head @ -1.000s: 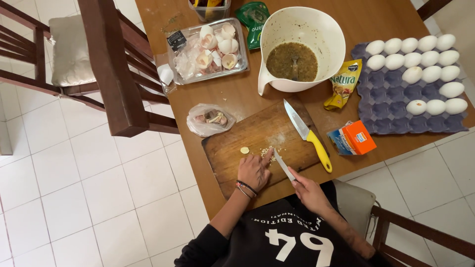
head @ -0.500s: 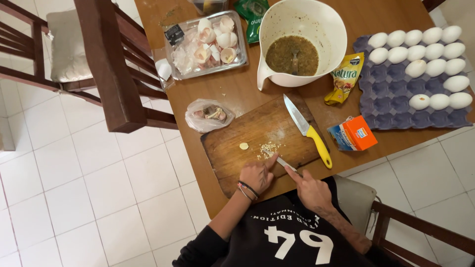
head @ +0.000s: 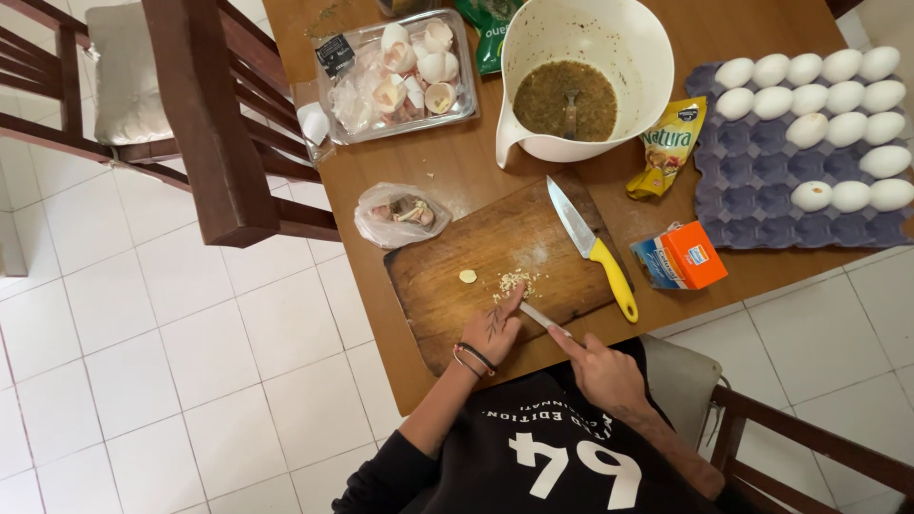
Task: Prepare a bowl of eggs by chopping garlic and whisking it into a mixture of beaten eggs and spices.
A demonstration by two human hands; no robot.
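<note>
A wooden cutting board (head: 476, 249) lies at the table's near edge. On it are a small pile of minced pale bits (head: 514, 282) and one pale slice (head: 467, 276). My left hand (head: 487, 331), with a dark bracelet at the wrist, rests on the board, its fingertips touching the pile. My right hand (head: 598, 367) grips a small knife (head: 539, 317) whose blade points toward the pile, just beside my left fingers. A larger yellow-handled knife (head: 596, 249) lies loose on the board's right side.
Behind the board stand a white bowl (head: 533, 29) of green-brown mix with a spoon, a metal tray (head: 328, 95) of eggshells, a purple egg tray (head: 752, 167) with white eggs, a plastic bag (head: 400, 213), a yellow sachet (head: 666, 148) and an orange box (head: 687, 255). Wooden chair (head: 205, 124) at left.
My left fingers have reached a little further onto the minced pile and the small knife has shifted slightly beside them. Everything else on the table stays put.
</note>
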